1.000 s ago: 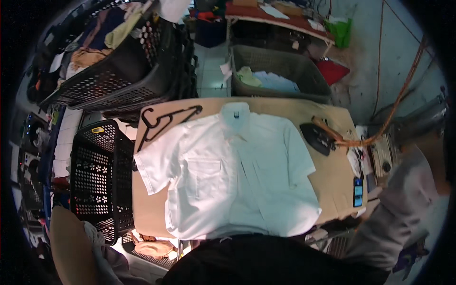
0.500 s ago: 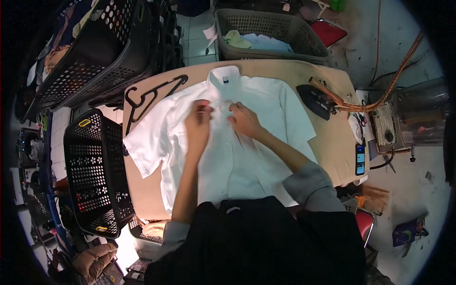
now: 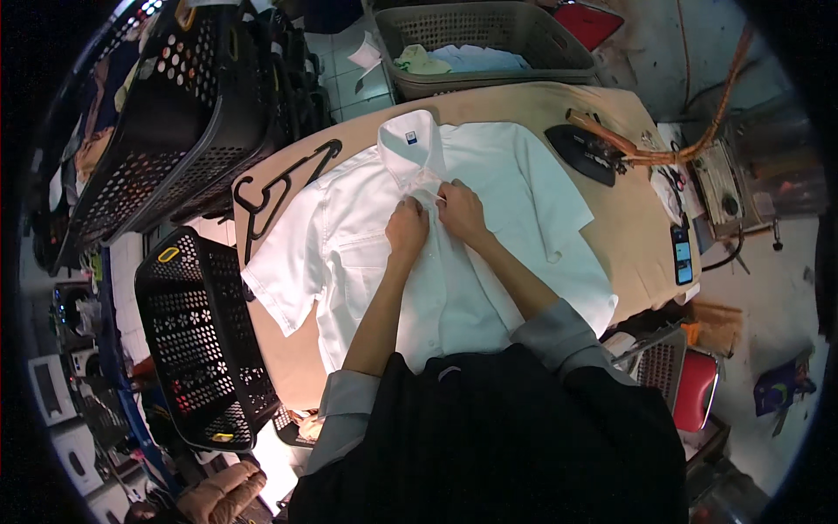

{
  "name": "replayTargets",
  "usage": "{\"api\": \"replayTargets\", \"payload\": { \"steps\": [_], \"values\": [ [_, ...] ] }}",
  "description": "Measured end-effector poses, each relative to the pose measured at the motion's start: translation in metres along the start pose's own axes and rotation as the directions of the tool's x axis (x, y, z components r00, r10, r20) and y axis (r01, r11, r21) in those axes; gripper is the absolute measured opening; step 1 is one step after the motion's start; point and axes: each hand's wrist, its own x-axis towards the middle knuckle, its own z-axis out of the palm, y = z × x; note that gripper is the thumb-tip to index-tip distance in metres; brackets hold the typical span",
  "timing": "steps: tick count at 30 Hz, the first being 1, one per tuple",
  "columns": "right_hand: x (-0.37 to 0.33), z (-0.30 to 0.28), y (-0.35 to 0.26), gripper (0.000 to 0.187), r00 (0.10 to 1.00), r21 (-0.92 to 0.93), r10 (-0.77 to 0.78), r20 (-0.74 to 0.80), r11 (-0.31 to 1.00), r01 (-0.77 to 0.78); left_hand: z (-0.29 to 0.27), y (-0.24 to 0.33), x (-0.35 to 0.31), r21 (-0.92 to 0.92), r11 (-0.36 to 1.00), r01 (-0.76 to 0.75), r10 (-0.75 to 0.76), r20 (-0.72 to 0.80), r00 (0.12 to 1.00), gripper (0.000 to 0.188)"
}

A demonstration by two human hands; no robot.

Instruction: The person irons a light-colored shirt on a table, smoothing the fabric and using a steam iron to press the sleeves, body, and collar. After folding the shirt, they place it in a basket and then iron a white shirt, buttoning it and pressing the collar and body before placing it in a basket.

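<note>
A white short-sleeved shirt (image 3: 371, 227) lies face up on a beige padded table (image 3: 288, 367), its collar at the far side and its hem toward me. Both hands are at the front opening, just below the collar. My left hand (image 3: 408, 229) is closed, its fingertips pinching the edge of the shirt front. Close beside it on the right, my right hand (image 3: 461, 210) pinches the other edge of the front between thumb and fingers. Whether a button sits between the fingertips is too small to tell.
A black hanger (image 3: 278, 188) lies at the table's far left. At the far right rests a black iron (image 3: 580, 155) with a brown-wrapped cord, near a phone (image 3: 682, 255). A black basket (image 3: 196, 341) stands left of the table; a grey basket (image 3: 489, 74) with clothes stands beyond it.
My left hand has come right and down onto the shirt's front opening, beside the right hand. My right hand has shifted slightly right. The whole view has also turned a little.
</note>
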Motion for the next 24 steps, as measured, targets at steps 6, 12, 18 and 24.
{"api": "replayTargets", "payload": {
  "steps": [6, 12, 18, 24],
  "values": [
    [-0.004, 0.016, -0.007, 0.008, 0.998, 0.041, 0.007, -0.063, 0.999, -0.005, 0.007, -0.019, 0.014, -0.466, 0.882, 0.074, -0.006, 0.146, 0.989, 0.017],
    [-0.007, 0.023, 0.003, 0.013, 0.998, 0.072, 0.051, 0.036, 0.996, -0.054, 0.005, -0.02, 0.007, -0.699, 0.668, 0.255, -0.052, 0.298, 0.953, 0.011],
    [0.001, 0.014, 0.027, 0.017, 0.945, 0.534, 0.292, 0.148, 0.781, -0.325, 0.005, -0.025, 0.006, -0.749, 0.603, 0.274, -0.018, 0.33, 0.944, 0.009],
    [-0.001, 0.02, 0.024, 0.015, 0.982, 0.456, 0.175, 0.075, 0.87, -0.19, 0.008, -0.028, 0.006, -0.743, 0.612, 0.27, -0.019, 0.328, 0.945, 0.008]
  ]
}}
